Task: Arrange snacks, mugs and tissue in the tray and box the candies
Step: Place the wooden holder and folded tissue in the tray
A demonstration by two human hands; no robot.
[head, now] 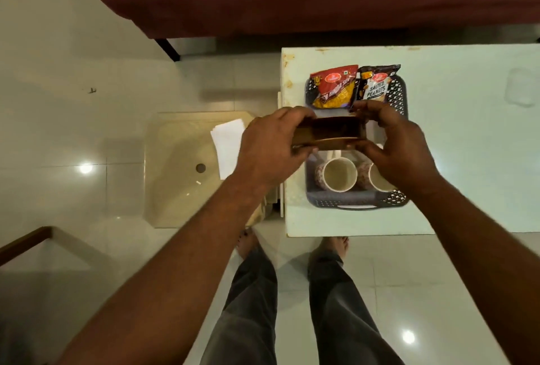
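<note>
Box (333, 133) held over the tray (356, 199): our left hand (268, 148) and right hand (400, 145) each curl their fingers round one end, apparently steadying its opening for candies, which we cannot see. Snacks (333, 87) stand at the far end and mugs (339, 174) at the near end, keeping the middle free. Tissue (228, 145) lies left on the stool (175, 174), not yet in the tray

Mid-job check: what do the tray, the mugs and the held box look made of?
Tray: moulded plastic, matte grey, given its perforated lattice walls and handle slot. Mugs: likely glazed ceramic, smooth cream inside, patterned outside. Box: probably brown cardboard, thin flat walls; finish unclear.
</note>
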